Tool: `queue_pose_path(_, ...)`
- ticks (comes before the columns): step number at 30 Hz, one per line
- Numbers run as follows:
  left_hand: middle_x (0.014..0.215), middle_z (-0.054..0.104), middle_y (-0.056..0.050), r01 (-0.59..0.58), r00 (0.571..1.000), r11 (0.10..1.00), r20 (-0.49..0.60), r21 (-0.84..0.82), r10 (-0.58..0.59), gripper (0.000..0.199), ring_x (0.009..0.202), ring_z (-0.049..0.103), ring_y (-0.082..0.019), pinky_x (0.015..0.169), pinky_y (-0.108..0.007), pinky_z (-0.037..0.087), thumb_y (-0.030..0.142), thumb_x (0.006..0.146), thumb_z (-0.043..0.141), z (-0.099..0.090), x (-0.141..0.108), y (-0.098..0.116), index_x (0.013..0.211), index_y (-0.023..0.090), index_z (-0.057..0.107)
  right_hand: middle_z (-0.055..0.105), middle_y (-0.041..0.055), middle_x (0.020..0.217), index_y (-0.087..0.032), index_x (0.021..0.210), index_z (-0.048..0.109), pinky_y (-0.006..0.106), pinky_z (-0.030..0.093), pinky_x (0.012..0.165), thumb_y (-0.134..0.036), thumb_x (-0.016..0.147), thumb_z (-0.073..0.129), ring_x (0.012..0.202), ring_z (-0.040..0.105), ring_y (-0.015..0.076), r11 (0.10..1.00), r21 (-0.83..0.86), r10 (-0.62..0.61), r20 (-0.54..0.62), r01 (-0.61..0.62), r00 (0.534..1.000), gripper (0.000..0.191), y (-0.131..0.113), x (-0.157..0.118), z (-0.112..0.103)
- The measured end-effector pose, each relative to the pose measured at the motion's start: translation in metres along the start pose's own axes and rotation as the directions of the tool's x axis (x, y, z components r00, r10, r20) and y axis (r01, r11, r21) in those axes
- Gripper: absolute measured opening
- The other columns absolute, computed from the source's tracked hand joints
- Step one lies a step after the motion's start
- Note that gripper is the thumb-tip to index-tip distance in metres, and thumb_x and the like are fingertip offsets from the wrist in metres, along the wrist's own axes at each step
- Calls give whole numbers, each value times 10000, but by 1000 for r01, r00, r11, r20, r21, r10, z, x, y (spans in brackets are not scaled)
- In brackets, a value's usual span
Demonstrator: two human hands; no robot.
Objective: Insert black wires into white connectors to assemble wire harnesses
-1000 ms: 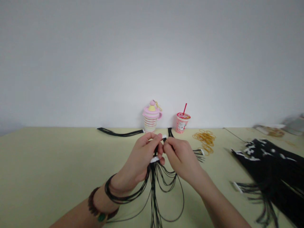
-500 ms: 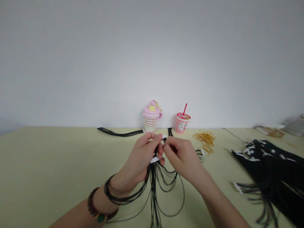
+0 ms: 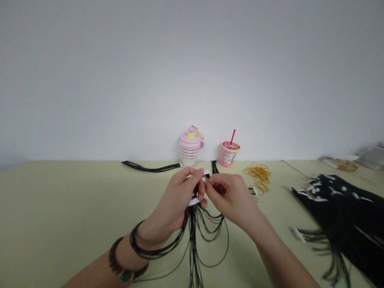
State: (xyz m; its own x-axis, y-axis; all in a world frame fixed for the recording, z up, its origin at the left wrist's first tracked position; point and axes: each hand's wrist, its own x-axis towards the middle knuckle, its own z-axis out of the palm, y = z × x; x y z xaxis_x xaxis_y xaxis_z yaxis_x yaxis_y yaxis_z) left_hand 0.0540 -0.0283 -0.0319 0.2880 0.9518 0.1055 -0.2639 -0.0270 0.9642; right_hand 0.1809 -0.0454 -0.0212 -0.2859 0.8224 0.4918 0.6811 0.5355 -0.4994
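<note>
My left hand [image 3: 183,192] is closed around a black wire harness [image 3: 193,236] near its white connector [image 3: 194,201]. Several thin black wires hang down from there, and some loop over my left wrist by a beaded bracelet [image 3: 123,260]. A smaller white connector [image 3: 207,172] sticks up between my hands, with short dark wires under it. Just right of it, my right hand [image 3: 229,196] pinches with thumb and forefinger at these wires. The pinched ends are too small to make out clearly.
A pink-lidded cup [image 3: 189,150] and a pink drink cup with a straw [image 3: 229,154] stand by the wall. Yellow rubber bands [image 3: 258,175] lie to the right. Black wire bundles with white connectors [image 3: 339,212] fill the far right. Another black bundle [image 3: 150,167] lies at the back.
Both hands hold nearly the same pose. The wire loop under my right hand has drawn slightly up and left. The whole view has shifted very slightly.
</note>
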Motion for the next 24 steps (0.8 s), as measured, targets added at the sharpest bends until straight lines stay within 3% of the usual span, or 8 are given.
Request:
queue_pose_path(8,481,436,59,0,1000,1000,-7,-13,0,256,366,466,-84,383,-205,367,372,781,484,1,-1,3,631,171,434,593,-27,536,-156,633,564,172,328,524,-122,829,408,489,490,73,994,106,21,3,-22,1000,253,-6,0,0)
queue_pose_path(14,490,448,56,11,1000,1000,11,-24,-11,261,362,464,-75,374,-192,360,376,775,490,2,-2,3,628,170,428,587,-43,524,-161,633,537,151,375,537,-126,856,363,515,539,67,951,304,55,39,-65,998,286,-3,1,0)
queue_pose_path(24,472,444,57,2,1000,1000,-16,-24,-2,255,362,461,-80,386,-202,369,370,769,495,1,0,1,623,171,435,592,-17,600,-161,662,533,185,332,547,-138,847,399,545,502,85,999,47,-16,9,15,1000,230,-3,-1,1)
